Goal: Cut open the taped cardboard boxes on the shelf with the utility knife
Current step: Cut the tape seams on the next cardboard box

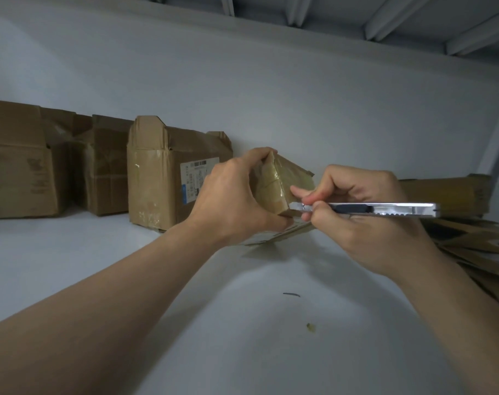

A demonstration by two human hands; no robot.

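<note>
While the left hand (pixel 231 195) grips the small taped cardboard box (pixel 282 186), tilted on the shelf (pixel 100 252) at frame centre, the right hand (pixel 365 223) pinches the utility knife (pixel 385 210) against its lower corner. It seems light, stiff and tape-slick: hold the edges, clear of the blade.

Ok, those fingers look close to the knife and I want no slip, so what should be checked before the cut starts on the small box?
1. Left hand grips the small taped box: ok.
2. Right hand holds the utility knife with fingers curled round it: ok.
3. Knife tip placed at the box's lower near corner: ok.
4. Left thumb clear of the cutting line: not ok, it lies right beside the tip.
5. Blade slid out far enough: cannot tell, the right fingers cover it.
6. Box sitting flat on the white shelf: not ok, it is tilted.
</note>
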